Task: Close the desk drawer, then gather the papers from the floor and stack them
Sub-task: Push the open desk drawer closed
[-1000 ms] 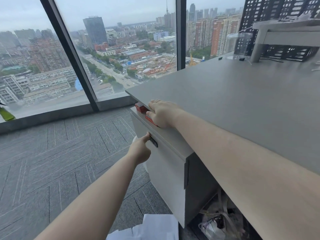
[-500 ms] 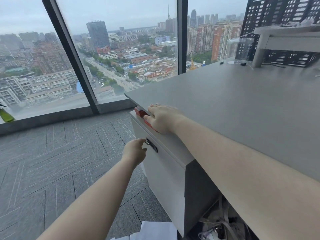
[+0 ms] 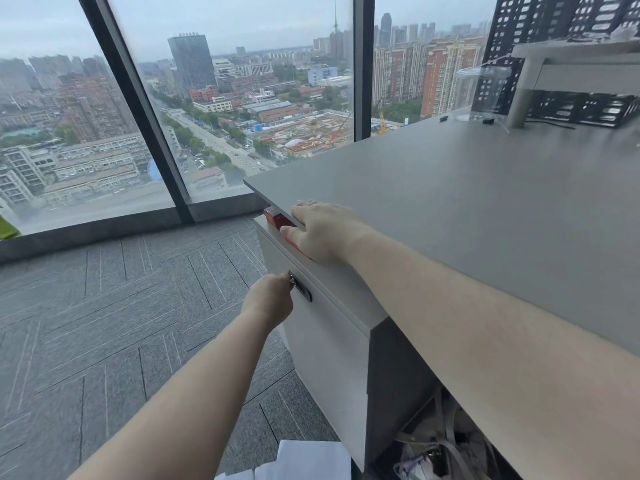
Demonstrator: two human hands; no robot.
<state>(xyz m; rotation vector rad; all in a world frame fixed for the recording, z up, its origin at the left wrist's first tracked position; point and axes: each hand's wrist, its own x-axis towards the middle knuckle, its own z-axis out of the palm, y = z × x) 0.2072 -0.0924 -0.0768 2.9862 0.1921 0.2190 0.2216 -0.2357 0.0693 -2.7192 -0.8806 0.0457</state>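
The white drawer (image 3: 322,341) under the grey desk (image 3: 467,209) stands slightly out from the desk edge, and red boxes (image 3: 275,216) show in the gap on top. My left hand (image 3: 272,297) is curled into a fist against the drawer front, fingers closed at the small black handle (image 3: 302,292). My right hand (image 3: 322,230) lies flat over the desk edge and the drawer's top rim, fingers spread, holding nothing. White papers (image 3: 308,459) lie on the carpet at the bottom of the view, partly cut off.
Floor-to-ceiling windows (image 3: 242,98) with dark frames close off the far side. A clear container (image 3: 481,91) and a black perforated rack (image 3: 581,109) stand at the desk's back. Bags and cables (image 3: 440,452) fill the space under the desk. Grey carpet (image 3: 104,323) spreads to the left.
My left hand has slid from below the handle to beside it and closed its fingers there. My right hand stays on the desk edge. The drawer has barely shifted.
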